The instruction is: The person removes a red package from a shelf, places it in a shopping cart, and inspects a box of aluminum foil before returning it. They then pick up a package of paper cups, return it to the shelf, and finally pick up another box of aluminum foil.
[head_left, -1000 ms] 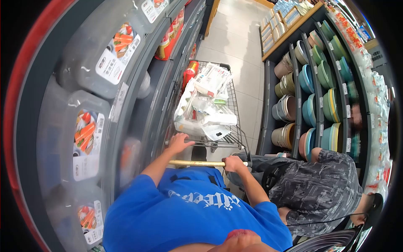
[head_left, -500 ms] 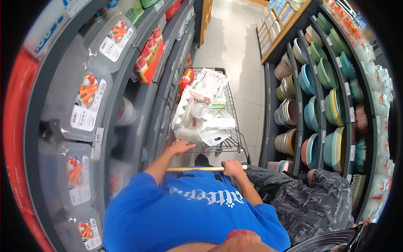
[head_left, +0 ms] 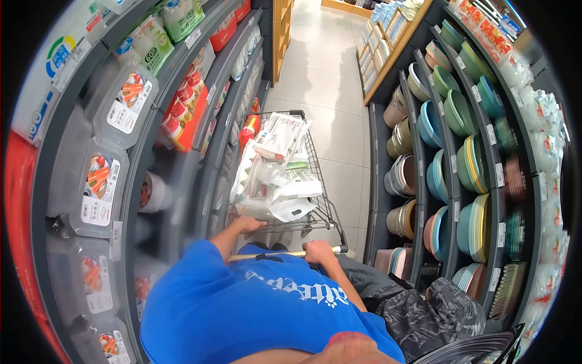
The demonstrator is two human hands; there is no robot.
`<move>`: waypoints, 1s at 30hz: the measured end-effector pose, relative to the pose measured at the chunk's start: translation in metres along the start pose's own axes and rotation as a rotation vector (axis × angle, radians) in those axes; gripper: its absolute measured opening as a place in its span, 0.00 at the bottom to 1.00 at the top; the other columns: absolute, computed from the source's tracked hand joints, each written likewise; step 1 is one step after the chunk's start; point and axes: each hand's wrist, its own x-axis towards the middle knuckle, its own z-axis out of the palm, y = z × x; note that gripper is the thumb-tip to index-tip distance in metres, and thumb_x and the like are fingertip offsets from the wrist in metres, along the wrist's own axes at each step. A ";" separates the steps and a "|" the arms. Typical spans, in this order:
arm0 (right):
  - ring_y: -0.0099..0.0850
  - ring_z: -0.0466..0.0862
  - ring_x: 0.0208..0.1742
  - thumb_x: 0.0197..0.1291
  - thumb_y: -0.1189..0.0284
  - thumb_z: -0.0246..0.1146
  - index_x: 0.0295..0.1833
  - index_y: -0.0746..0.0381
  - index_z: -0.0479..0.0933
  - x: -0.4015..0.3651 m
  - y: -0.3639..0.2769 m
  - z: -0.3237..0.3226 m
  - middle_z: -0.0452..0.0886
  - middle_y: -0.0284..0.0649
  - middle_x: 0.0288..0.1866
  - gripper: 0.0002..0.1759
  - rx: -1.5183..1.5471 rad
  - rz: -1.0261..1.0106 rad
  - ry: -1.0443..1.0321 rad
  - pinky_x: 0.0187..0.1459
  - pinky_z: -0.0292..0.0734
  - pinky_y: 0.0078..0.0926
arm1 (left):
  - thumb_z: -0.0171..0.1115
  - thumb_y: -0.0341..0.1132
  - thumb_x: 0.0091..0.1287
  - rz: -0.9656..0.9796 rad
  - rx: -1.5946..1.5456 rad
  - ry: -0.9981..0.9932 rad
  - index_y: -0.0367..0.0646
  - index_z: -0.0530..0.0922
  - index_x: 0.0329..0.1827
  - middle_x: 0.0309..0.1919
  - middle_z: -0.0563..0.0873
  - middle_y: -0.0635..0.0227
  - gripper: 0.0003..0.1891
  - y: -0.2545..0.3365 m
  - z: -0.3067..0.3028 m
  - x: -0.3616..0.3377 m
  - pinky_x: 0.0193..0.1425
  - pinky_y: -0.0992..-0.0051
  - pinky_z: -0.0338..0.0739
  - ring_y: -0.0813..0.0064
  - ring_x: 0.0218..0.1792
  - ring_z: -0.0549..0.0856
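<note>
My right hand [head_left: 319,251] is wrapped round the pale handle bar [head_left: 285,254] of a wire shopping cart [head_left: 320,206], near the bar's right end. My left hand [head_left: 247,224] is at the near top edge of the cart's basket, closed over the wire rim, with its fingertips partly hidden. Inside the basket, close to my left hand, lie crumpled clear and white plastic bags [head_left: 291,191]. A white printed package [head_left: 282,136] rests further forward, beside a red item [head_left: 249,129] at the basket's left side.
On the left, shelves hold clear plastic food boxes [head_left: 100,188], red-packaged cups [head_left: 183,109] and green packs [head_left: 148,45]. Shelves on the right carry stacked coloured basins [head_left: 473,159] and buckets [head_left: 400,176]. Tiled floor [head_left: 327,79] runs ahead between them, past a wooden shelf end [head_left: 281,42].
The cart and I have moved forward along the aisle; shelf goods have slid back towards me. The cart appears further left and slightly lower. Both hands stay on the cart.
</note>
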 end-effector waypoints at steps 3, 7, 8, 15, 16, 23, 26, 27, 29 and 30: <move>0.49 0.89 0.42 0.49 0.65 0.64 0.43 0.55 0.86 -0.001 0.005 -0.015 0.89 0.49 0.38 0.15 0.019 0.006 0.014 0.45 0.84 0.47 | 0.49 0.75 0.65 -0.055 -0.015 0.025 0.42 0.83 0.62 0.69 0.77 0.49 0.44 0.016 -0.009 -0.013 0.75 0.51 0.64 0.46 0.71 0.73; 0.49 0.89 0.42 0.50 0.65 0.63 0.43 0.55 0.86 0.009 0.016 -0.028 0.89 0.49 0.38 0.15 0.007 0.008 0.019 0.45 0.84 0.46 | 0.51 0.74 0.64 0.029 -0.026 0.063 0.41 0.85 0.57 0.63 0.83 0.50 0.42 0.012 -0.017 0.010 0.71 0.52 0.69 0.47 0.67 0.79; 0.49 0.89 0.42 0.50 0.65 0.63 0.43 0.55 0.86 0.011 0.018 -0.031 0.89 0.49 0.38 0.15 0.007 0.012 0.019 0.45 0.84 0.46 | 0.51 0.74 0.65 0.043 -0.035 0.065 0.41 0.86 0.54 0.60 0.84 0.50 0.42 0.009 -0.019 0.019 0.70 0.52 0.70 0.48 0.65 0.80; 0.48 0.89 0.43 0.49 0.65 0.63 0.43 0.54 0.87 0.036 0.024 -0.053 0.89 0.48 0.38 0.15 -0.036 0.047 -0.052 0.44 0.84 0.45 | 0.52 0.73 0.65 0.063 -0.068 0.073 0.40 0.89 0.39 0.48 0.89 0.52 0.40 0.009 -0.039 0.050 0.63 0.56 0.75 0.49 0.56 0.85; 0.48 0.89 0.42 0.49 0.64 0.63 0.44 0.54 0.87 0.040 0.026 -0.057 0.89 0.48 0.38 0.16 -0.032 0.049 -0.057 0.44 0.84 0.45 | 0.52 0.73 0.65 0.069 -0.068 0.067 0.40 0.89 0.39 0.49 0.89 0.51 0.40 0.010 -0.044 0.052 0.63 0.57 0.75 0.49 0.56 0.85; 0.48 0.89 0.43 0.49 0.63 0.63 0.46 0.53 0.87 0.088 0.027 -0.090 0.89 0.48 0.39 0.17 -0.023 0.041 -0.039 0.44 0.84 0.46 | 0.52 0.72 0.66 0.040 -0.180 -0.078 0.36 0.87 0.50 0.60 0.83 0.45 0.41 0.003 -0.094 0.090 0.68 0.59 0.72 0.43 0.63 0.81; 0.48 0.89 0.43 0.49 0.63 0.64 0.46 0.53 0.87 0.115 0.026 -0.107 0.89 0.48 0.40 0.17 -0.016 0.052 -0.026 0.45 0.84 0.46 | 0.46 0.68 0.72 0.048 -0.152 0.032 0.37 0.87 0.53 0.62 0.82 0.46 0.39 0.011 -0.140 0.067 0.73 0.55 0.68 0.46 0.68 0.77; 0.48 0.89 0.44 0.49 0.63 0.64 0.45 0.53 0.87 0.126 0.028 -0.116 0.89 0.48 0.40 0.17 -0.018 0.051 -0.018 0.45 0.84 0.46 | 0.44 0.67 0.73 0.032 -0.171 0.056 0.37 0.87 0.52 0.62 0.82 0.46 0.39 0.014 -0.156 0.063 0.74 0.54 0.66 0.46 0.68 0.76; 0.47 0.89 0.44 0.49 0.63 0.63 0.45 0.53 0.87 0.145 0.031 -0.134 0.89 0.48 0.40 0.17 -0.037 0.050 -0.020 0.45 0.84 0.46 | 0.46 0.66 0.71 0.043 -0.039 0.049 0.47 0.82 0.64 0.70 0.77 0.59 0.35 -0.002 -0.160 0.120 0.73 0.51 0.66 0.49 0.72 0.72; 0.47 0.89 0.44 0.50 0.64 0.63 0.45 0.53 0.87 0.157 0.028 -0.140 0.89 0.48 0.40 0.17 -0.049 0.057 -0.013 0.45 0.84 0.46 | 0.45 0.65 0.72 0.060 -0.019 0.050 0.47 0.81 0.66 0.72 0.76 0.60 0.35 -0.006 -0.174 0.127 0.75 0.50 0.63 0.48 0.74 0.70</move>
